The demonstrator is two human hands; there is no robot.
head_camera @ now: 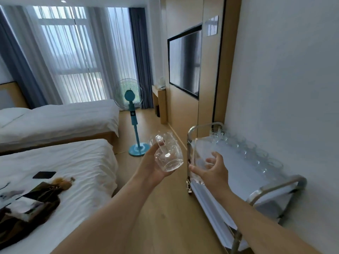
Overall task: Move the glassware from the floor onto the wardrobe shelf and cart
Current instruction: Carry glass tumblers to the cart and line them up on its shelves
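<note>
Clear glass is held in both hands above the wooden floor (165,208). A handled glass mug (167,153), tilted with its base toward the camera, is gripped by the left hand (153,166), the fingers being curled round its handle; nothing can be seen inside it. A taller plain glass (200,158) is grasped by the right hand (212,171), thumb on one side and fingers wrapped round the other, at the near-left edge of the cart (271,191); it too appears empty. A row of clear glasses (245,149) is seen standing along the far side of the cart's white top shelf, just beside the white wall (284,79), from the far chrome handle toward the near one. The cart is parked against that wall. To the left, two white beds (73,162) are seen, with a dark phone (44,175) and dark clothing (33,204) lying on the nearer one. A blue standing fan (133,114) is placed on the floor beyond the hands, before the curtained window (73,57). A black television (185,61) is mounted on the wooden panel beyond the cart.
</note>
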